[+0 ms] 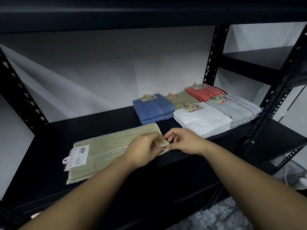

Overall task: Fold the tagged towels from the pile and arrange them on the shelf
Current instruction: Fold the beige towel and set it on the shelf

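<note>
Both hands pinch the green towel's (103,151) right end: left hand (144,149) fingers curled on the corner, right hand (181,141) pinching the edge beside it. Towel lies flat at shelf (174,161) front edge, tag (76,156) at its left end. Folded towels (196,110) stacked at back right corner.

**Both hands at the towel's corner**

A green towel (106,151) lies flat on the black shelf (54,131), its tag (76,157) at the left end. The left hand (146,149) and right hand (184,141) pinch its right corner. Behind, to the right, folded towels lie close together: blue (153,108), tan (181,100), coral (205,93), white (202,120), grey (239,108).
</note>
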